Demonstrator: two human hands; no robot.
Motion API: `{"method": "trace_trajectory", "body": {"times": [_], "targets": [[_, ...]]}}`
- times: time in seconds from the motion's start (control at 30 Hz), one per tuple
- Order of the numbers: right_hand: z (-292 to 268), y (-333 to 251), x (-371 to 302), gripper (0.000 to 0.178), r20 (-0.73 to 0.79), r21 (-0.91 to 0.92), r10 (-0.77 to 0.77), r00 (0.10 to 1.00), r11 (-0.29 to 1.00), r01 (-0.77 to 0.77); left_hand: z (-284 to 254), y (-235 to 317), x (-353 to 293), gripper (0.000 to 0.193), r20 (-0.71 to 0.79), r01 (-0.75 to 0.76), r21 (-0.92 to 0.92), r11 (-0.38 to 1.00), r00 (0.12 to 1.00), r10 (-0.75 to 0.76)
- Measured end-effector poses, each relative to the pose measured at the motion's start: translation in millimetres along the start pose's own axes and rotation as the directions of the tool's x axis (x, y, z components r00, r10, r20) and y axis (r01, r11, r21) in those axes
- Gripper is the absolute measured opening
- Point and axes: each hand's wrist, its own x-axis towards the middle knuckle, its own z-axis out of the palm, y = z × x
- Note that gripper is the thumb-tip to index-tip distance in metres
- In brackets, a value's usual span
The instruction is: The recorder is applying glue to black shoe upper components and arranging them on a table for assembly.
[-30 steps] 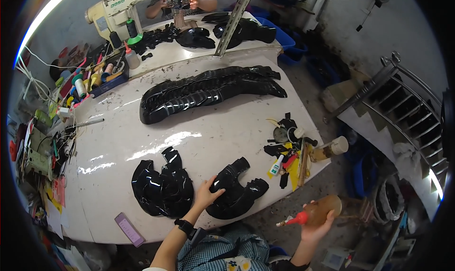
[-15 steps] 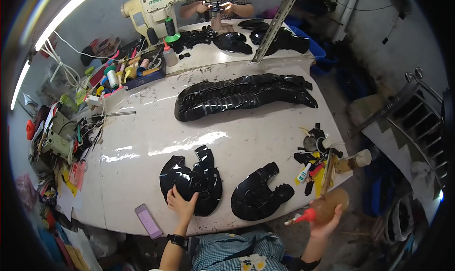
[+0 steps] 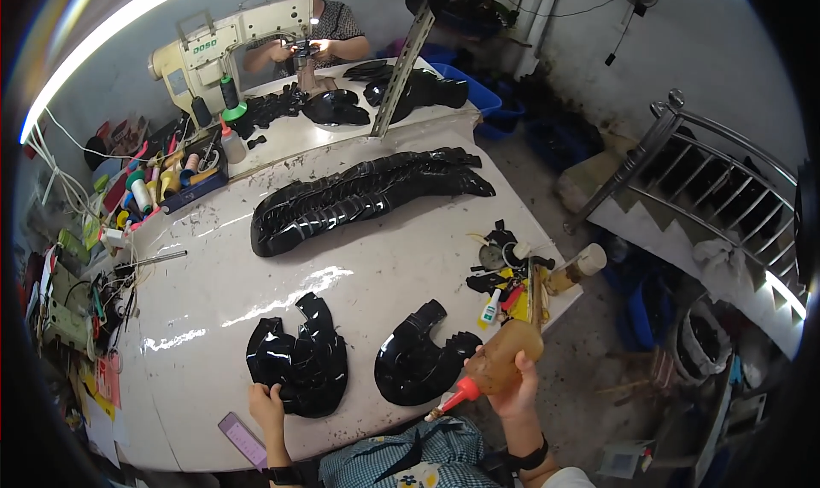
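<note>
At the near left of the table, a stack of glossy black curved pieces (image 3: 299,360) lies flat, looking like patent shoe uppers. My left hand (image 3: 266,407) is closed at the near left edge of this stack, thumb and fingers pinching the rim. In my right hand (image 3: 515,390) is a squeeze bottle (image 3: 506,357) of brownish liquid with a red nozzle (image 3: 464,391), tilted so the tip points down and left. The bottle hangs by the table's near edge, next to a second stack of black curved pieces (image 3: 418,360).
A long row of overlapping black pieces (image 3: 367,202) crosses the table. Small tools and a jar (image 3: 588,262) crowd the right edge; a phone (image 3: 243,441) lies near left. Beyond, a co-worker (image 3: 342,40) works at a sewing machine (image 3: 205,61). A metal railing (image 3: 717,181) stands right.
My left hand has slid from the top of the left stack to its near left edge. My right hand has brought the bottle inward, toward the second stack. The whole view has shifted.
</note>
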Motion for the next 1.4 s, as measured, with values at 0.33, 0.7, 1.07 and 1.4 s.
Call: {"method": "trace_trajectory", "body": {"times": [0.33,0.7,1.07,1.4], "targets": [[16.3,-6.5,-2.8,0.049,0.111,0.105,-0.131,0.985,0.987,0.120,-71.2,60.8,10.1,0.023,0.440,0.298,-0.798,0.523,0.882,0.168],[46.9,5.3,4.3,0.055,0.233,0.187,-0.200,0.952,0.970,0.158,-122.6,137.3,-15.8,0.042,0.577,0.500,-0.811,0.304,0.600,0.554],[55.7,12.4,6.4,0.063,0.424,-0.112,-0.212,0.881,0.953,0.283,-131.8,145.4,-21.0,0.032,0.603,0.551,-0.784,0.285,0.569,0.560],[59.0,11.7,14.7,0.063,0.428,-0.132,-0.233,0.873,0.940,0.315,-127.4,147.6,-17.4,0.031,0.590,0.521,-0.793,0.315,0.532,0.607]]}}
